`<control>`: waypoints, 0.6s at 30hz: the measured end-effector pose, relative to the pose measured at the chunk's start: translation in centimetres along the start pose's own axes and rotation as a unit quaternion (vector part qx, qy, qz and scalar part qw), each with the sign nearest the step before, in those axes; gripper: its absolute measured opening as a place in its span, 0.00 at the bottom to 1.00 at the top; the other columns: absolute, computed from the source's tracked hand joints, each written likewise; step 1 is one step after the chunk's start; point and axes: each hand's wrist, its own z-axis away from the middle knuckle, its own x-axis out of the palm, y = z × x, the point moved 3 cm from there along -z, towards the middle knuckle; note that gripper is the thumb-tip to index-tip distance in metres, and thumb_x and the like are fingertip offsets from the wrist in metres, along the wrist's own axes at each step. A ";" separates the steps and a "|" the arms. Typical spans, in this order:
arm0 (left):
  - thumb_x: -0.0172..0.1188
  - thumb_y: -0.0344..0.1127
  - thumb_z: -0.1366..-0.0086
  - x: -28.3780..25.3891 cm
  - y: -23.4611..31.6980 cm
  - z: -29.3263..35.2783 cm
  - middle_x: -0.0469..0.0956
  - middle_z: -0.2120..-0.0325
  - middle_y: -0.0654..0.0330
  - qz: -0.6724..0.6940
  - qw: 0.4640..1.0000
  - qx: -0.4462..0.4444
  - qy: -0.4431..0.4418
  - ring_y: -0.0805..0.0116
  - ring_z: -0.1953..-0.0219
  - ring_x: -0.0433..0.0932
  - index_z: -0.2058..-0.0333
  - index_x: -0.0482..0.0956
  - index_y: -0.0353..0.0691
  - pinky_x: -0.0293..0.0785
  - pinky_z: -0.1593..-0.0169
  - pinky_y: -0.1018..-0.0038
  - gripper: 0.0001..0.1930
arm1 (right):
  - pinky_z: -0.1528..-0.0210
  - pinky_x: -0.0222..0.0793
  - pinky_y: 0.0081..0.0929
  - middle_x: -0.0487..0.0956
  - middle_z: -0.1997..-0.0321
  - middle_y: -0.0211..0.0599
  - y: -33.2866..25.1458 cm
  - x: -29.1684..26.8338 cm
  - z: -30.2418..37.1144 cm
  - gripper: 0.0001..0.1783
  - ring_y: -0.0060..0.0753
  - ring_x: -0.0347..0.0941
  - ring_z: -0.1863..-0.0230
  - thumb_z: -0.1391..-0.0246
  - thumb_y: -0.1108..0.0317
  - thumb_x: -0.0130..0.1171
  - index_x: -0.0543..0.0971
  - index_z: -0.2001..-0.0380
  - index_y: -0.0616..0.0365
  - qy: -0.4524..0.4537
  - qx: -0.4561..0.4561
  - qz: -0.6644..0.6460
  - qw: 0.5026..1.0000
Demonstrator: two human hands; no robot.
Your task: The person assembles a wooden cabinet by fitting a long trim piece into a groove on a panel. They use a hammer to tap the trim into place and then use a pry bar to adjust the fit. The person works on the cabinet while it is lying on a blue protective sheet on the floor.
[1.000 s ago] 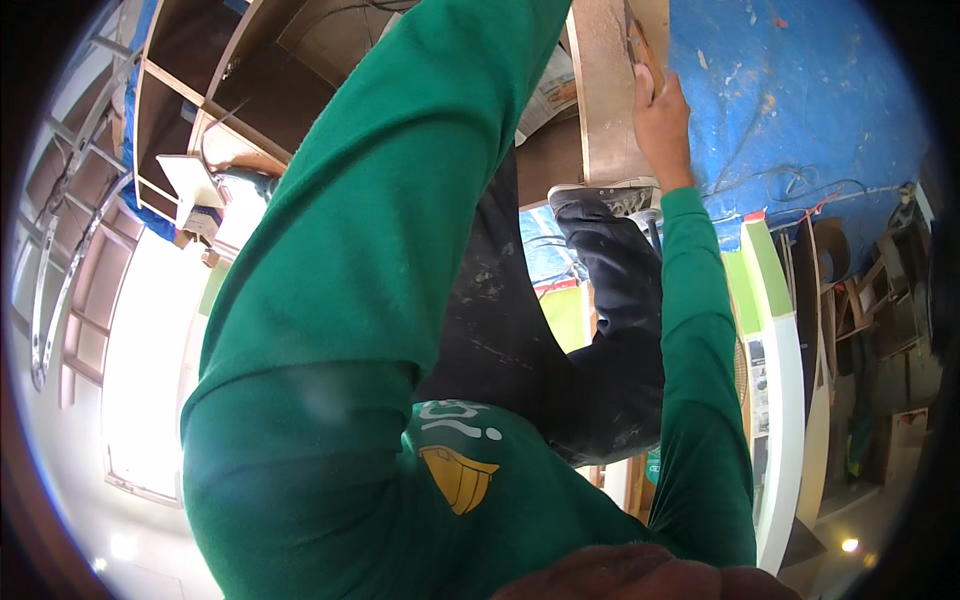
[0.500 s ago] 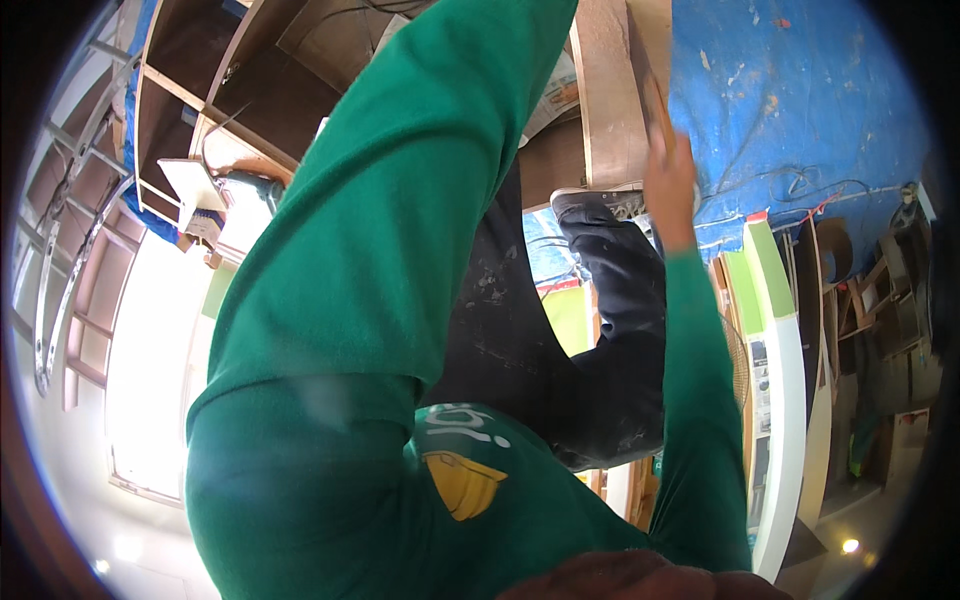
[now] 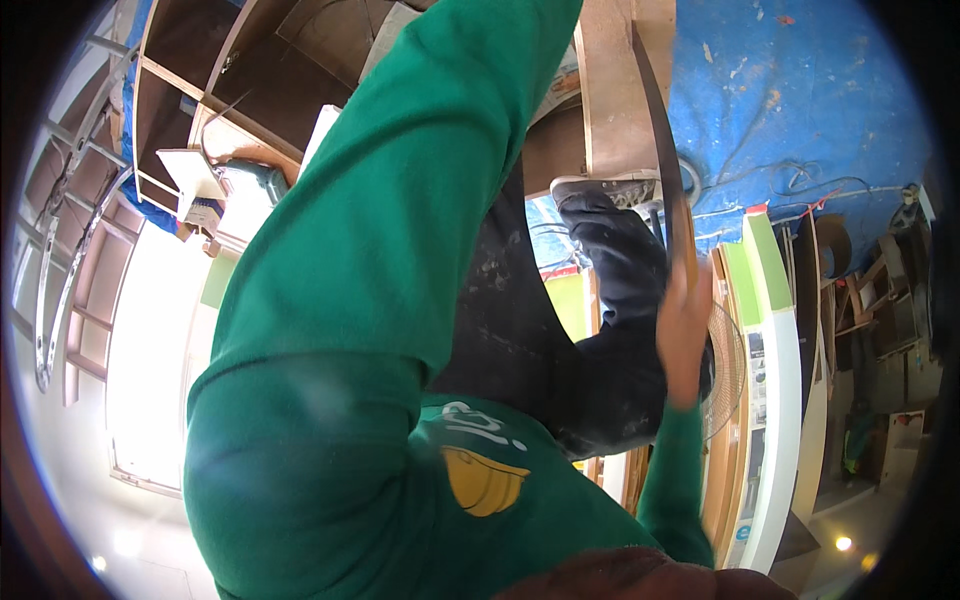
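Note:
My right hand [image 3: 686, 318] is closed round the light wooden handle of a handsaw [image 3: 660, 120], somewhat blurred by motion. Its long, dark blade runs up from my fist along the right edge of a pale wooden board [image 3: 612, 100]. Green-sleeved, my left arm [image 3: 370, 220] reaches up past the top edge of the picture, so the left hand is hidden. My shoe [image 3: 600, 190] stands against the lower end of the board.
A blue sheet [image 3: 800, 100] with cables covers the floor at the upper right. Open wooden cabinets [image 3: 255, 70] stand at the upper left, with a dark green power tool [image 3: 262, 182] nearby. A wire-guarded fan [image 3: 727, 375] and a ladder [image 3: 70, 240] flank me.
My right hand has drawn the handsaw back toward my body, down the picture. More of the blade shows now. The left arm has barely shifted.

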 end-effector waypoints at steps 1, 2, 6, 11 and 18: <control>0.65 0.58 0.41 -0.7 -0.4 -0.5 0.71 0.38 0.41 -0.023 0.999 -0.004 0.044 0.38 0.33 0.64 0.36 0.70 0.35 0.59 0.33 0.42 0.41 | 0.56 0.71 0.50 0.78 0.58 0.64 0.5 3.9 -6.0 0.17 0.69 0.77 0.57 0.28 0.60 0.52 0.73 0.49 0.65 0.006 -0.026 -0.052 0.998; 0.65 0.58 0.41 -0.5 -0.5 -1.3 0.72 0.39 0.41 -0.013 0.998 0.009 0.059 0.39 0.34 0.65 0.38 0.71 0.35 0.60 0.34 0.42 0.40 | 0.59 0.69 0.52 0.78 0.62 0.65 -1.2 6.1 -12.0 0.17 0.73 0.75 0.59 0.28 0.59 0.53 0.73 0.51 0.64 0.028 -0.036 -0.152 0.987; 0.65 0.57 0.42 0.0 0.6 -1.1 0.74 0.42 0.43 0.044 0.999 0.023 0.005 0.40 0.37 0.67 0.42 0.73 0.36 0.62 0.37 0.43 0.37 | 0.56 0.69 0.58 0.79 0.61 0.69 -3.5 6.7 -18.1 0.20 0.79 0.73 0.55 0.28 0.55 0.53 0.73 0.52 0.65 0.062 -0.023 -0.117 0.991; 0.66 0.57 0.43 -0.8 -2.6 -0.2 0.75 0.44 0.43 0.030 0.998 0.007 0.051 0.39 0.38 0.68 0.41 0.72 0.36 0.62 0.37 0.41 0.38 | 0.49 0.72 0.55 0.78 0.49 0.65 -2.1 -1.4 -0.5 0.20 0.71 0.75 0.48 0.29 0.62 0.52 0.72 0.43 0.65 -0.035 0.032 -0.035 0.998; 0.65 0.60 0.42 0.3 -3.4 -0.5 0.73 0.40 0.43 -0.010 0.996 -0.010 0.084 0.36 0.33 0.64 0.35 0.67 0.35 0.60 0.34 0.42 0.44 | 0.41 0.67 0.48 0.76 0.45 0.64 0.4 1.3 -3.8 0.21 0.62 0.72 0.40 0.27 0.59 0.50 0.73 0.42 0.65 -0.089 0.032 -0.035 0.995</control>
